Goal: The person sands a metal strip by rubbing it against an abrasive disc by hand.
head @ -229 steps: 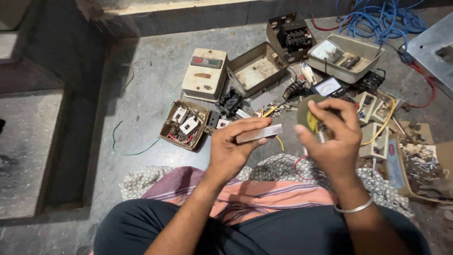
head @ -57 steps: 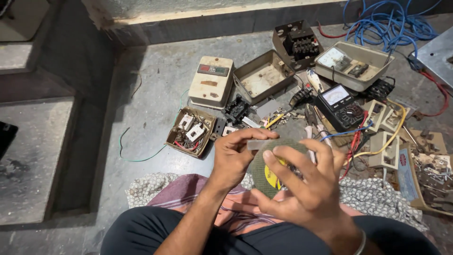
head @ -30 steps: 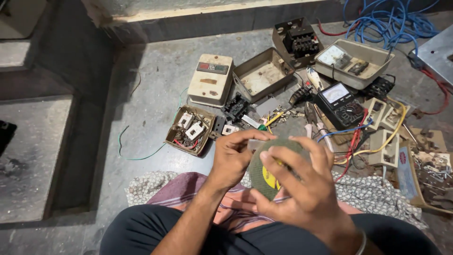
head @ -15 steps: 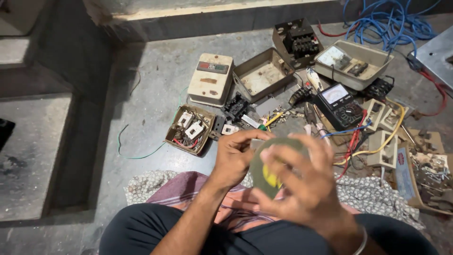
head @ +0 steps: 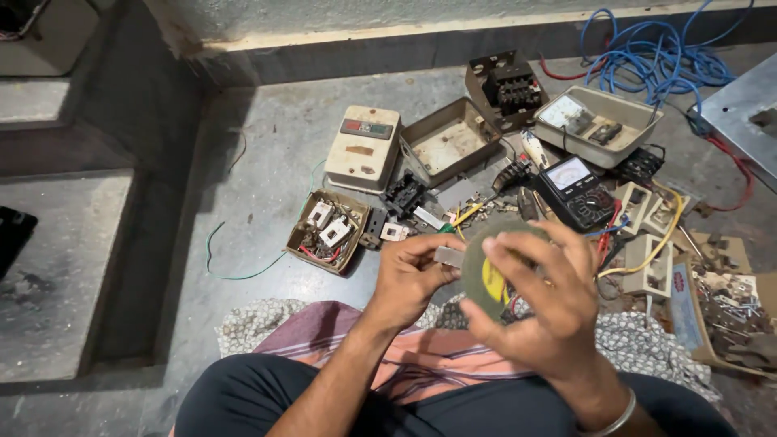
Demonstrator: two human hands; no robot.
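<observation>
**Disc against metal piece, over my lap**

My right hand (head: 544, 311) pinches a round grey-green abrasive disc with yellow centre label (head: 488, 279), fingers curled over its rim. My left hand (head: 409, 277) grips a small flat grey metal piece (head: 448, 257), apparently touching the disc's edge. A black multimeter (head: 576, 192) lies beyond on the floor.

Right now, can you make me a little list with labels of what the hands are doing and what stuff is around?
left hand: pinches a small flat grey metal piece
right hand: grip around a grey round disc with a yellow centre
contact: metal piece meets the disc's edge
in front: black meter, cream switch box, open box of parts
far right: blue cable
lap: striped cloth
</observation>
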